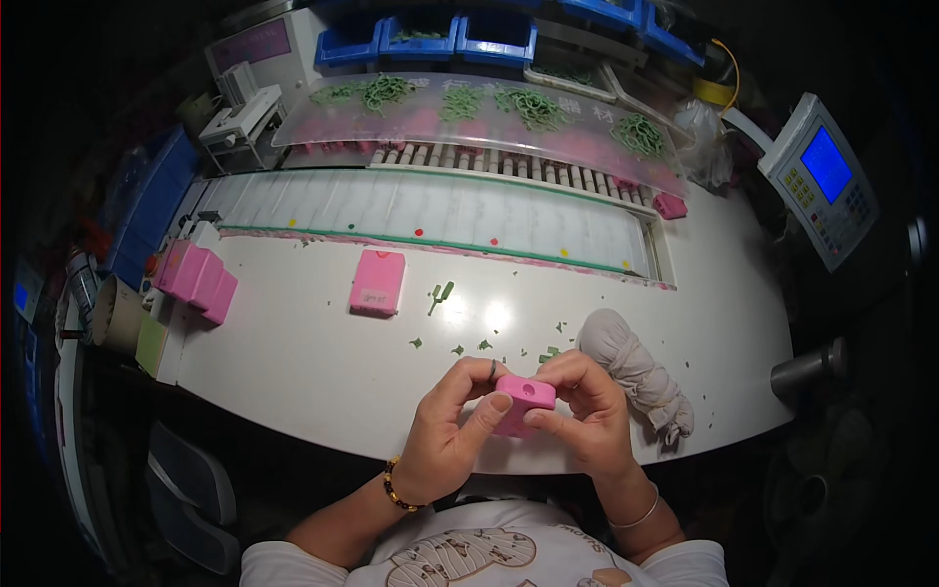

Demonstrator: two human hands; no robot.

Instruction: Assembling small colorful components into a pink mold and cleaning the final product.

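Near the table's front edge, both hands hold a small pink rubber mold (pixel 526 393) with a round hole in its upper face. My left hand (pixel 452 428) grips its left side between thumb and fingers. My right hand (pixel 584 411) pinches its right side, thumb on the near face. The fingers behind the mold are partly hidden. Just beyond the hands lie small green scraps (pixel 550 354). A pink block (pixel 378 282) with a label rests farther off to the left, beside a longer green piece (pixel 441 297).
A bundled grey cloth (pixel 638 376) lies right of my right hand. Pink blocks (pixel 197 281) are stacked at the left edge. Behind run a white glass-like strip (pixel 430 210) and rollers (pixel 509 171), under a clear sheet bearing green clumps (pixel 533 106). A control panel (pixel 824 179) stands right.
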